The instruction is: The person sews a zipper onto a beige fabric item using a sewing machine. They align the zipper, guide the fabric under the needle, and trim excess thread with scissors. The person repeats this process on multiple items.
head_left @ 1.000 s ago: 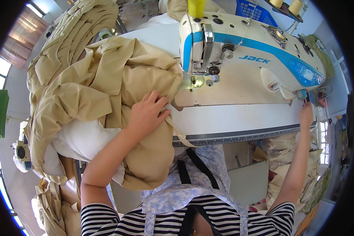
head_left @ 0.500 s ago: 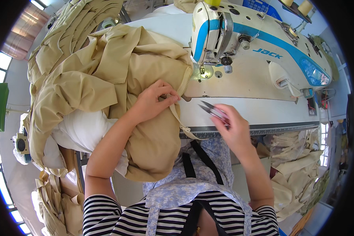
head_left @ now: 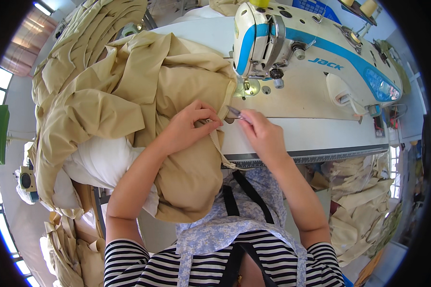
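Observation:
My left hand (head_left: 189,126) is closed, pinching the cream zipper tape (head_left: 216,146) at the right edge of the khaki padded fabric (head_left: 184,86); the tape's lower end dangles over the table's front edge. My right hand (head_left: 262,132) grips dark thread snips (head_left: 234,112), their tips at the zipper edge just right of my left fingers. The white and blue sewing machine (head_left: 316,52) stands behind both hands, its presser foot (head_left: 246,88) above and beyond them. White padding (head_left: 103,158) shows under the fabric on the left.
The white table (head_left: 330,136) has a ruler strip (head_left: 311,154) along its front. More khaki pieces (head_left: 91,33) are heaped at the back left; cream cut pieces (head_left: 354,215) lie below at right. A blue basket (head_left: 311,7) and thread cones (head_left: 366,9) are behind the machine.
My right hand has come from the machine's right end to the zipper with the snips, now turned toward the seam. My left fingers have shifted slightly, closing on the tape.

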`<action>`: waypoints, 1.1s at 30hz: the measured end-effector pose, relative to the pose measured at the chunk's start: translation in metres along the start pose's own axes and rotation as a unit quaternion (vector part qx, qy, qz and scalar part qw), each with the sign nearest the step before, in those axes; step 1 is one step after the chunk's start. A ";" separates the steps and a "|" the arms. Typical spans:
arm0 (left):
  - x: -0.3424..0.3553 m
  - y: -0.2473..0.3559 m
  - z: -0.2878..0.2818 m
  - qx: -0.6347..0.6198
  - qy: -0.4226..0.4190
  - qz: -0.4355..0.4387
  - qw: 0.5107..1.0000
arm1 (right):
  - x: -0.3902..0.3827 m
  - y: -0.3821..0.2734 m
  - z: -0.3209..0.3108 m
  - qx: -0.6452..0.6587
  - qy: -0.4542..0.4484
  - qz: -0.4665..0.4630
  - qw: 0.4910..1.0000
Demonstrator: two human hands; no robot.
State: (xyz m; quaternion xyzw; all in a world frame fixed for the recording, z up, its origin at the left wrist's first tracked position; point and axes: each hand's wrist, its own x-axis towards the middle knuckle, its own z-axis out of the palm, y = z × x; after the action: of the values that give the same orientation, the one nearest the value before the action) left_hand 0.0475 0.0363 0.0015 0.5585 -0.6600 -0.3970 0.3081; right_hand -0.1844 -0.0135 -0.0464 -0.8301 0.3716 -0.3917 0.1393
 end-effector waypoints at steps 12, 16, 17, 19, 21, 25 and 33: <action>-0.008 0.017 0.044 0.364 0.109 0.137 0.915 | -0.017 -0.008 -0.012 -0.015 -0.017 0.020 1.000; -0.005 0.004 0.044 0.239 0.060 0.043 0.968 | -0.032 -0.029 -0.016 0.000 -0.072 0.021 0.997; -0.004 0.002 0.040 0.139 0.033 -0.005 0.990 | -0.036 -0.035 -0.018 0.001 -0.088 0.008 0.996; -0.002 0.001 0.029 -0.047 -0.019 -0.115 0.992 | -0.042 -0.050 -0.018 -0.005 -0.111 -0.011 0.994; 0.000 0.007 0.020 -0.217 -0.027 -0.177 0.959 | -0.046 -0.062 -0.015 0.011 -0.111 -0.015 0.994; -0.003 0.027 0.009 -0.253 -0.051 -0.246 0.934 | -0.049 -0.074 -0.011 0.246 -0.144 0.002 0.959; -0.011 0.016 0.027 0.289 0.098 0.115 0.945 | -0.018 -0.047 0.005 0.041 -0.033 0.094 0.994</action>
State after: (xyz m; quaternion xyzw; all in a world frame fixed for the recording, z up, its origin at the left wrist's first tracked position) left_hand 0.0185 0.0525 0.0021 0.5797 -0.7728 -0.0945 0.2404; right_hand -0.1640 0.0314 -0.0354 -0.7977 0.4265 -0.3640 0.2218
